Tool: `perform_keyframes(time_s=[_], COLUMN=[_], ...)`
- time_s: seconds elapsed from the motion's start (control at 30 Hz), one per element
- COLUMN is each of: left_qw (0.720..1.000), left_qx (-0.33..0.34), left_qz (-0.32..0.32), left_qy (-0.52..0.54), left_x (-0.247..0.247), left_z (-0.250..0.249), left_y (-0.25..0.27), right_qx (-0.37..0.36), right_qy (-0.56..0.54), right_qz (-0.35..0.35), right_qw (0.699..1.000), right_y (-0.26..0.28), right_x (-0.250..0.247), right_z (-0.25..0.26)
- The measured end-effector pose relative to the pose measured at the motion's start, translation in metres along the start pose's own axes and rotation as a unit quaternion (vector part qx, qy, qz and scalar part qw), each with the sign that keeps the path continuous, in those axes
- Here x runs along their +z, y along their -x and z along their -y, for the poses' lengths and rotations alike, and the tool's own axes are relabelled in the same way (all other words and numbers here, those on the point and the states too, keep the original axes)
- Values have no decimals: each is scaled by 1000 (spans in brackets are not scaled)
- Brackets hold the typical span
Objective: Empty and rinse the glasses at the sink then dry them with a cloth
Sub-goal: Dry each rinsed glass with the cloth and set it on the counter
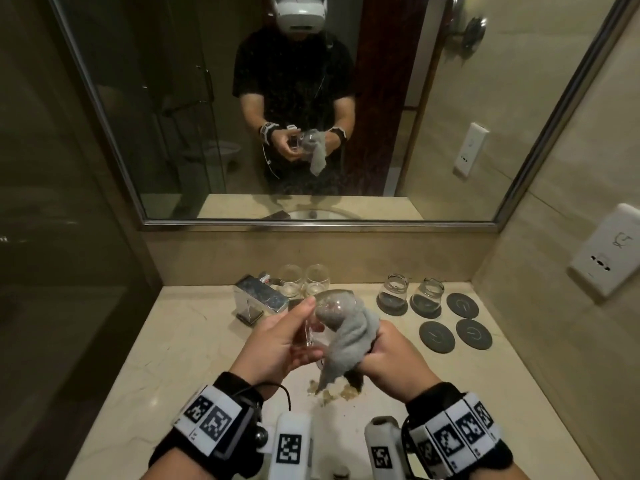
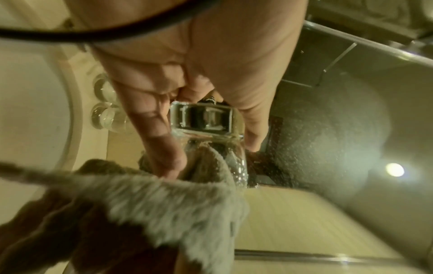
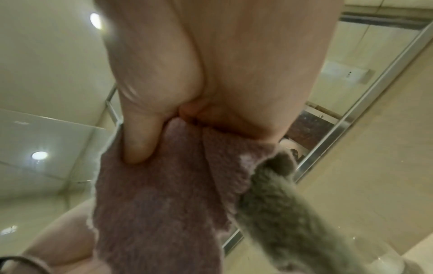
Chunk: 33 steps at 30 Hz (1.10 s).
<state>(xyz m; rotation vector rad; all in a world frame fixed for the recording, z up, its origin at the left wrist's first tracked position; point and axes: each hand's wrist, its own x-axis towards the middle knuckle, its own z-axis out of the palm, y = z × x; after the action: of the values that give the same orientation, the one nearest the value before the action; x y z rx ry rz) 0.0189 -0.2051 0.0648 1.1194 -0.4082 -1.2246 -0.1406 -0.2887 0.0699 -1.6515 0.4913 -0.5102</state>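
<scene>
My left hand [image 1: 291,337] grips a clear stemless glass [image 1: 337,299] by its base, held tilted above the counter. The right hand [image 1: 391,355] clutches a grey cloth [image 1: 349,337], one end of it stuffed into the glass's mouth and the other end hanging down. In the left wrist view my fingers [image 2: 164,148] wrap the thick glass base [image 2: 201,118], with the cloth [image 2: 164,204] showing below and inside the bowl. The right wrist view shows the thumb [image 3: 138,140] pressed into the bunched cloth [image 3: 159,204].
Two upright glasses [image 1: 303,280] stand at the back beside a shiny metal box [image 1: 259,296]. Two inverted glasses [image 1: 412,294] sit on dark coasters; three bare coasters [image 1: 462,305] lie to their right. A brownish wet stain [image 1: 332,389] marks the beige counter [image 1: 180,334]. Mirror [image 1: 173,133] ahead, wall socket [image 1: 609,251] right.
</scene>
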Motion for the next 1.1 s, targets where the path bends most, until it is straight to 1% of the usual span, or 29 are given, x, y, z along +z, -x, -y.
perform_keyframes(time_s=[0.07, 0.17, 0.23, 0.3, 0.37, 0.43, 0.47, 0.53, 0.57, 0.6, 0.67, 0.7, 0.73, 0.77, 0.83, 0.87, 0.9, 0.93, 0.97, 1.03, 1.07, 1.1], left_qw=[999, 991, 986, 980, 966, 955, 955, 962, 960, 950, 915, 901, 895, 899, 937, 948, 947, 935, 917, 881, 876, 880], left_qx=[10, 28, 28, 17, -9, -23, -20, 6, 29, 63, 137, 155, 159, 147, 89, 70, 76, 101, 133, 183, 186, 178], left_qz=[11, 28, 38, 47, 57, 43, 32, 13, 8, 6, 12, 14, 16, 18, 5, -7, -13, -13, -2, 39, 49, 48], left_qy=[-50, -130, -163, -195, -252, -292, -294, -271, -277, -306, -380, -405, -415, -412, -337, -309, -311, -339, -375, -434, -443, -438], left_x=[6, 17, 25, 31, 35, 41, 44, 51, 53, 54, 53, 53, 54, 55, 58, 57, 57, 57, 56, 56, 56, 57], left_z=[-1, -1, -2, -5, -9, -10, -9, -5, -3, -1, 2, 3, 5, 6, 9, 11, 12, 13, 14, 16, 16, 16], left_y=[-3, -6, -9, -11, -11, -10, -11, -11, -12, -11, -9, -7, -6, -4, -5, -6, -5, -3, 0, 4, 6, 6], right_qx=[7, 6, -3, -12, -17, -19, -16, -22, -24, -18, 7, 23, 29, 23, 8, 13, 11, 5, 3, 15, 19, 20], right_qy=[-13, -73, -106, -135, -155, -153, -148, -154, -174, -206, -288, -327, -346, -337, -285, -270, -268, -284, -320, -415, -435, -423], right_qz=[17, 7, 4, -4, -20, -37, -40, -45, -49, -48, -39, -36, -38, -39, -31, -27, -26, -21, -11, -11, -18, -22], right_qw=[1000, 997, 994, 991, 988, 987, 988, 987, 983, 977, 957, 944, 937, 940, 958, 962, 963, 959, 947, 910, 900, 906], right_y=[0, 2, 5, 11, 16, 17, 16, 15, 15, 14, 13, 13, 13, 14, 17, 18, 21, 23, 23, 21, 21, 20], right_x=[-1, -7, -12, -20, -29, -37, -41, -45, -47, -49, -52, -54, -55, -57, -58, -58, -58, -57, -57, -58, -59, -61], right_z=[-1, -6, -7, -9, -13, -18, -18, -22, -23, -24, -29, -31, -33, -34, -35, -33, -32, -33, -33, -36, -39, -40])
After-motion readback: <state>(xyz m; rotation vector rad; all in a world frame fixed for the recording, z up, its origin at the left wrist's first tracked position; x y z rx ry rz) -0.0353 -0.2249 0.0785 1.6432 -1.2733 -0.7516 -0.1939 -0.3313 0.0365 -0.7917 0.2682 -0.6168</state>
